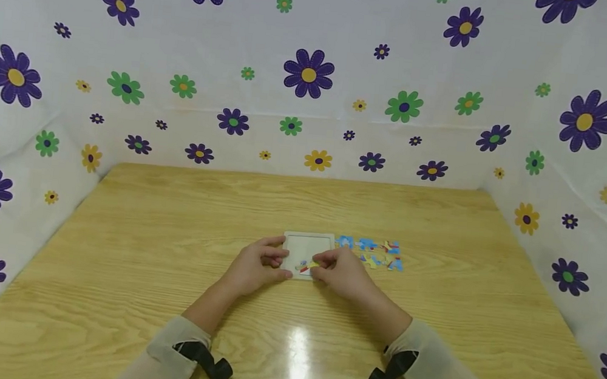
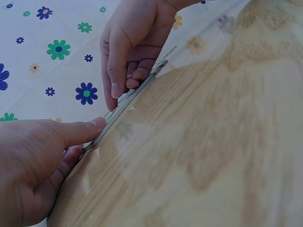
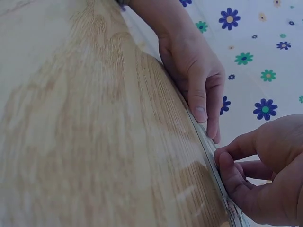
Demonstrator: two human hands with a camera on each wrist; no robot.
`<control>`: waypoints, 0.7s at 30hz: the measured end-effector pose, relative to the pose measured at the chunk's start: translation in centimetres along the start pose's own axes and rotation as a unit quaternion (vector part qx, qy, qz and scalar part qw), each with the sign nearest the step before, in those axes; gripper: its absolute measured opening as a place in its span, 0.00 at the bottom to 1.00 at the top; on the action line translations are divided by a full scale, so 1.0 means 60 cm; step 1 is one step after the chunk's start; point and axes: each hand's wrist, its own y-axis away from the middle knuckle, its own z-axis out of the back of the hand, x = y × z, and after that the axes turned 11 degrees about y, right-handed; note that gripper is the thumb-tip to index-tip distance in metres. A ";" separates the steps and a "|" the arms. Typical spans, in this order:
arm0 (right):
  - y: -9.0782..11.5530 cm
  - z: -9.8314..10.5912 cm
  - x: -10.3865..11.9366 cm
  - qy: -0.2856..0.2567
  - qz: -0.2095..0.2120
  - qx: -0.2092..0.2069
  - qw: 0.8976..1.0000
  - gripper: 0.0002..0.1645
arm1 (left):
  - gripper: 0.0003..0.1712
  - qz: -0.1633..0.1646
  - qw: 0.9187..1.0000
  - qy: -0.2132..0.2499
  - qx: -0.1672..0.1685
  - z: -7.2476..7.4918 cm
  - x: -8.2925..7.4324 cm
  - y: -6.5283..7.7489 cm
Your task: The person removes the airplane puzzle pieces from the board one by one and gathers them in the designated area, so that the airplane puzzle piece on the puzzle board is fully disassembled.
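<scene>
A pale square puzzle frame (image 1: 310,235) lies on the wooden table in front of me. My left hand (image 1: 254,265) holds its left side, with the thumb at the near corner and the fingers along the left edge. Over the frame's near right part, my right hand (image 1: 343,273) pinches a small yellow puzzle piece (image 1: 314,265), mostly hidden by the fingertips. Just left of it, a piece with red and blue (image 1: 303,267) sits inside the frame. In the right wrist view, the right hand's fingertips (image 3: 222,156) are right at the frame's edge.
Several loose blue, yellow and red puzzle pieces (image 1: 367,244) lie to the right of the frame, partly behind the right hand. The wooden table (image 1: 139,247) is bordered by a white cloth (image 1: 263,39) printed with flowers. Each wrist wears a black strap-on camera (image 1: 217,370).
</scene>
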 end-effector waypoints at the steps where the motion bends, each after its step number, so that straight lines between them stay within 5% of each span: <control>1: 0.001 0.001 0.002 0.002 0.001 -0.001 1.000 0.15 | 0.26 -0.002 1.000 -0.001 0.002 0.001 -0.001 0.000; 7: 0.003 0.005 0.007 -0.010 0.005 0.002 1.000 0.12 | 0.26 -0.005 1.000 -0.005 0.004 0.004 -0.003 -0.003; 21: 0.009 0.013 0.000 -0.151 -0.007 0.032 0.988 0.11 | 0.25 0.009 1.000 0.022 -0.003 -0.003 -0.001 0.000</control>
